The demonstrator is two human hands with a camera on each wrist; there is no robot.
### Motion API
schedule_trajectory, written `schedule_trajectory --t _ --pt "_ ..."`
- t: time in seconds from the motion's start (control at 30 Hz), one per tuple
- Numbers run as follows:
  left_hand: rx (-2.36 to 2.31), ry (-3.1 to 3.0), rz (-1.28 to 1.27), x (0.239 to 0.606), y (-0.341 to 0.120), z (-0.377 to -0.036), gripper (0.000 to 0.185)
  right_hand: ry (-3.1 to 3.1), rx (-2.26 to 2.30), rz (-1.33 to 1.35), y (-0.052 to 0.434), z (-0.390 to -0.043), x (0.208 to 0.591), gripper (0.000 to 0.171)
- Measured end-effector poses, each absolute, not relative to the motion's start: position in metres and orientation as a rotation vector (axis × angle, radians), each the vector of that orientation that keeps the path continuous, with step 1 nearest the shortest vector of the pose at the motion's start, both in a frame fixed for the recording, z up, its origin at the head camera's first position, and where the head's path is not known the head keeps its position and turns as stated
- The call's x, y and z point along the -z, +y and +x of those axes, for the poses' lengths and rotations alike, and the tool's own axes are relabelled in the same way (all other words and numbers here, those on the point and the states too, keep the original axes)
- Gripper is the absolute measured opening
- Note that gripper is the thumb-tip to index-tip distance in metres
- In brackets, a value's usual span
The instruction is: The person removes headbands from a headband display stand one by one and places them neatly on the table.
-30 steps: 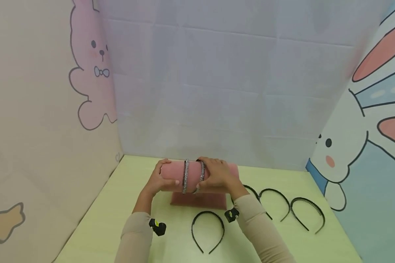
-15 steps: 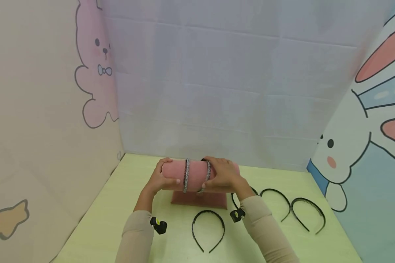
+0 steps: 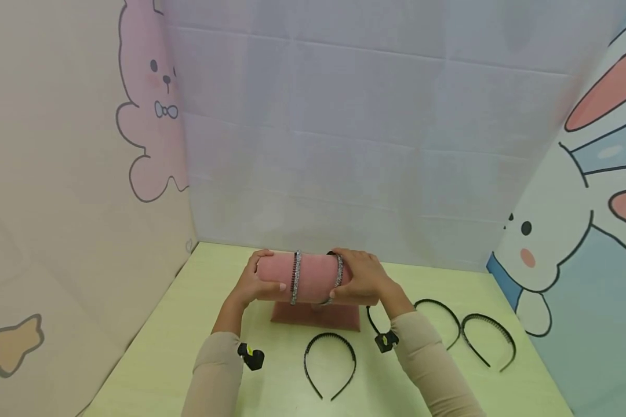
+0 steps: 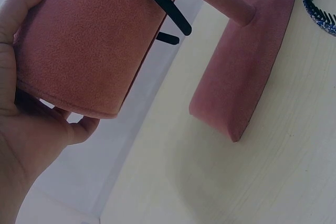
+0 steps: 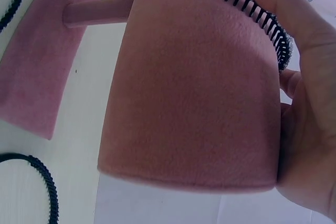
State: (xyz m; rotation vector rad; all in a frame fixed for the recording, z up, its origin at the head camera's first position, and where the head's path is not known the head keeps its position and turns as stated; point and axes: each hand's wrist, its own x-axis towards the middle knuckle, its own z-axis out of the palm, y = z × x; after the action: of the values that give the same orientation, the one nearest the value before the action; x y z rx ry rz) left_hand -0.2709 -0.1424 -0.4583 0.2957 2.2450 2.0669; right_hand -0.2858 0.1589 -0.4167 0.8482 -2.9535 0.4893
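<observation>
My right hand (image 3: pixel 362 275) has fingers and thumb bent round the right glitter headband (image 3: pixel 339 273), so the thing's already in the grip, no gap to cross. Band is looped over the pink roll (image 3: pixel 315 278); roll's long axis runs left-right, band crosses it, leaning a bit, bare roll on both sides. I'd say any sideways slide has to track that axis; right hand's the nearer one. Left hand (image 3: pixel 253 286) grips the roll's left end, thumb in front, its tip just beside the left glitter headband (image 3: pixel 295 278). Below: roll's base (image 3: pixel 315 317) on the tabletop (image 3: pixel 188 313). Farther off: one loose headband (image 3: pixel 328 334) in front, more loose headbands (image 3: pixel 507 335) out right.
</observation>
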Motion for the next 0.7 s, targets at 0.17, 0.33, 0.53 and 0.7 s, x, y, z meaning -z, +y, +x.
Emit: schedule_trajectory --t 0.17,0.33,0.53,0.7 --pt "-2.057 2.251 0.283 0.457 -0.146 -0.273 0.091 -2.945 -0.484 0.853 0.161 -0.288 0.416 0.095" --pt "-2.055 2.251 0.269 0.459 -0.148 -0.272 0.091 -2.916 -0.548 0.874 0.167 -0.287 0.417 0.094" --pt "-2.05 2.26 0.255 0.458 -0.152 -0.272 0.092 -2.929 -0.679 0.859 0.176 -0.29 0.423 0.095" --pt "-2.04 2.263 0.233 0.458 -0.153 -0.273 0.091 -2.944 -0.813 0.845 0.183 -0.289 0.424 0.096"
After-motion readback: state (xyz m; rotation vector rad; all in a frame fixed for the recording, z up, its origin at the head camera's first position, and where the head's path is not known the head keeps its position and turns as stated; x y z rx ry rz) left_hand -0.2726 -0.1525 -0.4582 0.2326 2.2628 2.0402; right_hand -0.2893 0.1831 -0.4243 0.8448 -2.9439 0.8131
